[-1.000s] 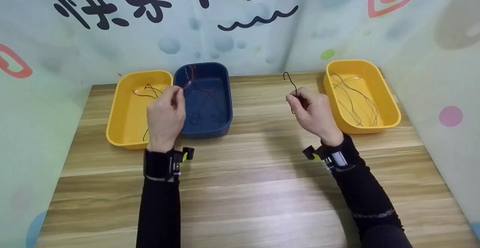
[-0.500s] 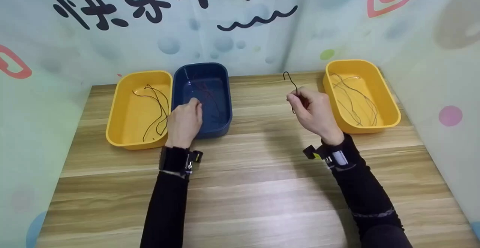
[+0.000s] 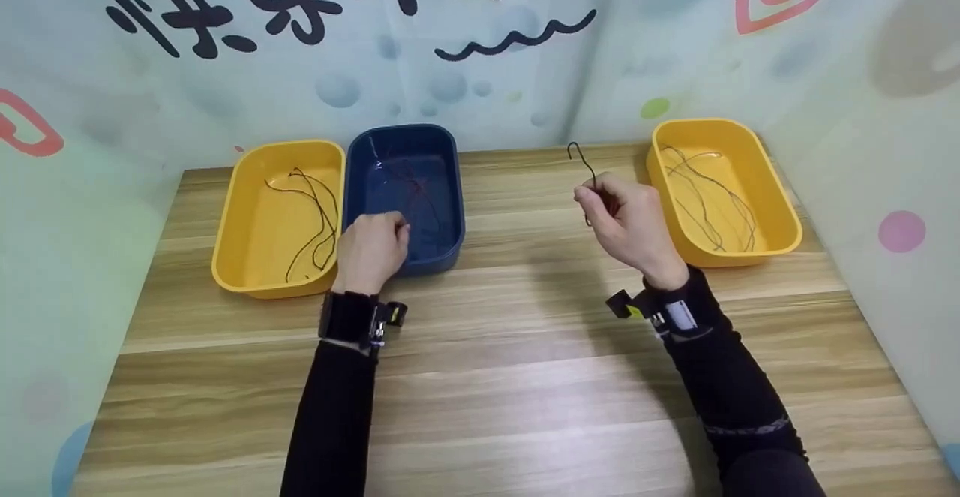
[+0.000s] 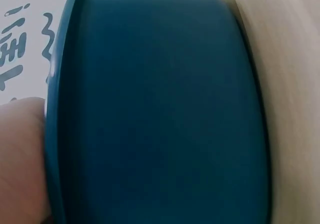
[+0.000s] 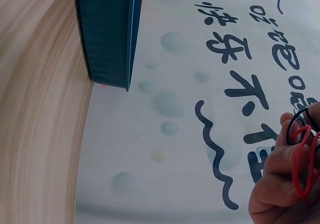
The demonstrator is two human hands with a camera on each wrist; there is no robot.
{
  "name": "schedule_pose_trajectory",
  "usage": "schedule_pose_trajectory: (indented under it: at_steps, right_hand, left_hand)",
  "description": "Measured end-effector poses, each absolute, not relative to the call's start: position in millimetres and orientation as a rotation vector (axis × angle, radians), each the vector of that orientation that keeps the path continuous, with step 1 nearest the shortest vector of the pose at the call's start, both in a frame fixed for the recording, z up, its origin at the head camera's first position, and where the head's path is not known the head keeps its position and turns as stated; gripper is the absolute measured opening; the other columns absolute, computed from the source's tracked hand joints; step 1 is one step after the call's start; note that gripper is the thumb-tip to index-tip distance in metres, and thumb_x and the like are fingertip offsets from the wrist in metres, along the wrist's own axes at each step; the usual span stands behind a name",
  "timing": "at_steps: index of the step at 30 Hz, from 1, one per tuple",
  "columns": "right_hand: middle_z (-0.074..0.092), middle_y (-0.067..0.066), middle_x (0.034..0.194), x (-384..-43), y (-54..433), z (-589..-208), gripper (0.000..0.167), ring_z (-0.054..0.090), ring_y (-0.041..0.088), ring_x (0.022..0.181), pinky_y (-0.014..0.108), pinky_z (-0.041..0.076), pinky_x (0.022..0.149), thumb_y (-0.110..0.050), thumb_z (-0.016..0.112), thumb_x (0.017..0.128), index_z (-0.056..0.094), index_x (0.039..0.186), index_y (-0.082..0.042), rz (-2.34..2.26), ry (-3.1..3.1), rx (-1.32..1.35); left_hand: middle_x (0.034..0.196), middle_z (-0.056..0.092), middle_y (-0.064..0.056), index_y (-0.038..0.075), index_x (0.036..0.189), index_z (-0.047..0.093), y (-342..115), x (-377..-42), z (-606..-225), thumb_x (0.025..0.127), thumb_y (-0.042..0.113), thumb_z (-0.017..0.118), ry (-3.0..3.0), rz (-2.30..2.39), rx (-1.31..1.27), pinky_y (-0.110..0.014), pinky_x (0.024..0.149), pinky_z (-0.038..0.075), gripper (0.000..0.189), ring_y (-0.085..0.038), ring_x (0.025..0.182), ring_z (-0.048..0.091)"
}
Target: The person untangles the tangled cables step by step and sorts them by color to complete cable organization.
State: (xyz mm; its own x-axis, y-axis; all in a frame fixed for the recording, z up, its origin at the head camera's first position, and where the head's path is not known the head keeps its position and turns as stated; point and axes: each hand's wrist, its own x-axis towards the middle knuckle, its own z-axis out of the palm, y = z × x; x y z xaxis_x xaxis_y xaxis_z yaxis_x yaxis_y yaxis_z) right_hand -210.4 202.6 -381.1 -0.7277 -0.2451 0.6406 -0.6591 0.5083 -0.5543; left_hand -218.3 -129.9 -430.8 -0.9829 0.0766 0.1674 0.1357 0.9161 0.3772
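Observation:
My right hand (image 3: 626, 219) pinches wire between thumb and fingers. A black wire (image 3: 584, 162) with a hooked end sticks up from it in the head view. The right wrist view shows a red wire (image 5: 296, 169) looped in that hand beside the black one. My left hand (image 3: 371, 249) is over the near left part of a dark blue bin (image 3: 442, 263), its fingers mostly hidden. Thin red wires (image 3: 417, 189) lie on the bin's floor. Up close, the left wrist view shows the bin's outer side, with part of the hand (image 4: 20, 159) at its rim.
A yellow bin (image 3: 240, 257) with black wires (image 3: 322, 219) stands against the blue one on the left. Another yellow bin (image 3: 780, 238), with grey wires (image 3: 705, 197) inside, stands at right. Printed cloth (image 3: 525, 99) rises behind the wooden table (image 3: 480, 377).
My left hand has let go of a red wire over the blue bin. It has moved right and toward me, lower over the bin. My right hand has stayed nearly still.

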Motion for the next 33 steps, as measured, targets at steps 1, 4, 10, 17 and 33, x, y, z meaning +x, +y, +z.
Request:
schedule_pose_trajectory:
  at_steps: [1,4,10,17,33]
  right_hand:
    - [0.058,0.002,0.059,-210.6,202.9,-381.5,0.019,0.045,0.002,0.051,0.015,0.034,0.047,-0.008,0.061,0.094,0.064,0.077,-0.001,1.13,-2.265,0.739]
    - [0.058,0.002,0.059,-211.1,203.0,-382.2,0.019,0.045,0.002,0.051,0.015,0.034,0.047,-0.008,0.061,0.094,0.065,0.077,-0.001,1.144,-2.27,0.726]
    - [0.058,0.0,0.058,-209.7,202.3,-381.1,0.019,0.045,0.001,0.05,0.013,0.034,0.047,-0.01,0.061,0.095,0.067,0.078,-0.002,1.15,-2.283,0.692]
    - [0.06,0.002,0.058,-210.2,203.5,-380.5,0.019,0.047,-0.001,0.05,0.013,0.035,0.047,-0.007,0.06,0.095,0.067,0.079,0.001,1.162,-2.269,0.711]
    - [0.056,0.0,0.058,-199.6,197.9,-375.5,0.012,0.043,0.001,0.051,0.014,0.034,0.048,0.002,0.061,0.09,0.065,0.079,-0.001,1.151,-2.232,0.977]
  left_hand:
    - [0.091,0.074,-0.013,0.005,0.094,0.073,-130.0,-218.3,-430.1,0.094,0.019,0.06,-2.934,-0.598,-0.164,-0.047,0.065,0.054,0.019,-0.033,0.081,0.07]
    - [0.091,0.074,-0.014,0.005,0.093,0.073,-130.4,-218.5,-428.7,0.093,0.019,0.061,-2.949,-0.604,-0.161,-0.047,0.066,0.054,0.019,-0.033,0.081,0.07]
    - [0.092,0.074,-0.012,0.006,0.093,0.074,-131.0,-217.7,-426.5,0.092,0.021,0.064,-2.979,-0.625,-0.142,-0.047,0.067,0.054,0.018,-0.033,0.084,0.07]
    - [0.095,0.073,-0.013,0.006,0.096,0.073,-132.9,-217.3,-425.9,0.093,0.03,0.065,-2.981,-0.66,-0.141,-0.047,0.07,0.054,0.025,-0.032,0.087,0.069]
    - [0.085,0.07,-0.006,0.004,0.11,0.069,-97.9,-196.9,-390.3,0.096,0.024,0.061,-2.46,-1.104,-0.486,-0.025,0.063,0.043,0.026,-0.013,0.067,0.056]
